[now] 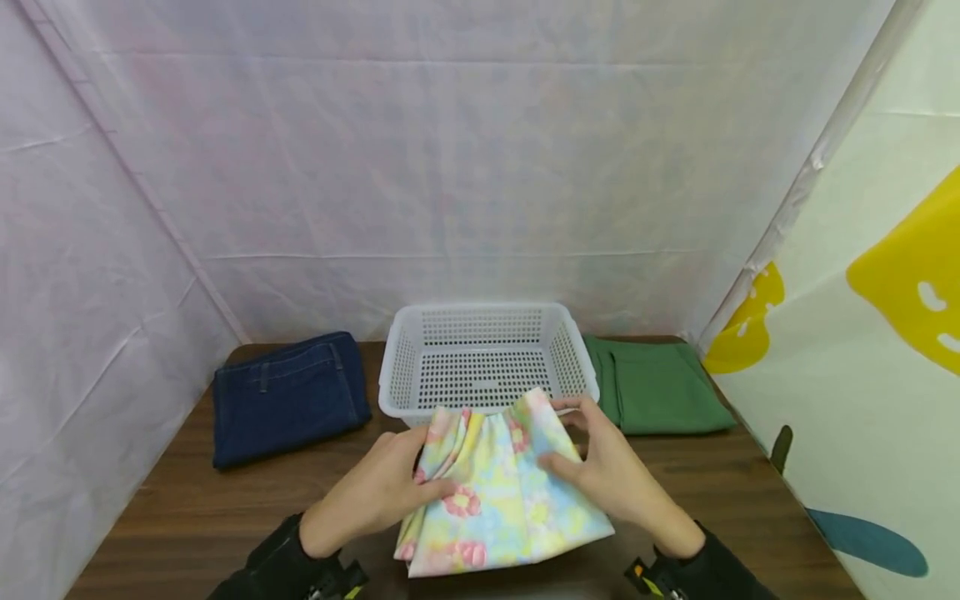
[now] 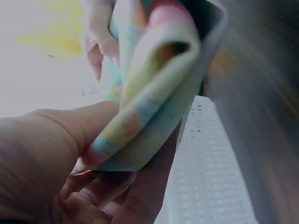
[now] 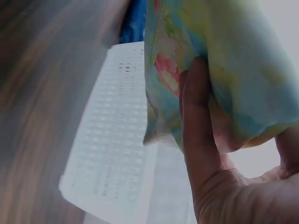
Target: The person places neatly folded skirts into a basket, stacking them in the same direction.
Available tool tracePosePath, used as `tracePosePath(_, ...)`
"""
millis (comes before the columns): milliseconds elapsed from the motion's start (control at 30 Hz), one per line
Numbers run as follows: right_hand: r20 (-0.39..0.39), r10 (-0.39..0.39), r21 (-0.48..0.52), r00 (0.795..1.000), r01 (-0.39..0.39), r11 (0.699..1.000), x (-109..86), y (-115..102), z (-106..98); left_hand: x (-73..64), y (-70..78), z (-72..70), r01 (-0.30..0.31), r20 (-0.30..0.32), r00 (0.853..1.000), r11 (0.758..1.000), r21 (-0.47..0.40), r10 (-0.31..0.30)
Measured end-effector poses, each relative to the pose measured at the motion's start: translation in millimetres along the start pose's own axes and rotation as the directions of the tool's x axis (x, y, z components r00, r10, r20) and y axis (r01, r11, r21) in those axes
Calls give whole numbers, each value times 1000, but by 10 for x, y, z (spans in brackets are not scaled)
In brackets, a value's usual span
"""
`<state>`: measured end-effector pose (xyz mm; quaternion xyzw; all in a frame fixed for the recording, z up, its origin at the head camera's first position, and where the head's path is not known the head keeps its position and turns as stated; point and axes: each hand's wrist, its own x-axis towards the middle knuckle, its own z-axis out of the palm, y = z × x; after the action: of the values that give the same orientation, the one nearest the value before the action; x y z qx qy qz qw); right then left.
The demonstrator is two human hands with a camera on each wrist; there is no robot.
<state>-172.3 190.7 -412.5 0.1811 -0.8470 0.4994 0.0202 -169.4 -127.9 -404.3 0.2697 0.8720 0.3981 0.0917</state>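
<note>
hands gripping folded pastel flowery cloth (image 1: 504,492): left hand (image 1: 375,492), right hand (image 1: 611,475) pinching sides, keeping folds together before white plastic basket (image 1: 486,358).

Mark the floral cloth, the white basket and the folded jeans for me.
floral cloth (image 1: 501,492), head view, middle of its top panel.
white basket (image 1: 395,367), head view, left wall.
folded jeans (image 1: 288,400), head view, centre of the top fold.
</note>
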Motion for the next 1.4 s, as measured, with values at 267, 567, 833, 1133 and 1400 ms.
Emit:
tracePosePath(267,70,27,140,997,-37,989,55,-123,-149,27,134,-156,-41,-23,999,998,36,42)
tracePosePath(567,53,-9,200,999,-2,980,112,-196,-308,42,247,-221,-61,-86,994,997,42,65)
tracePosePath(833,53,-45,187,998,34,982,376,-73,-400,251,187,-318,43,-204,978,998,43,-33)
tracePosePath(1133,30,19,174,999,-24,984,807,20,-470,622,-29,-485,51,-289,956,999,11,-46)
tracePosePath(1400,15,86,133,996,-87,987,1144,72,-493,961,-157,-645,21,-325,946,997,79,6)
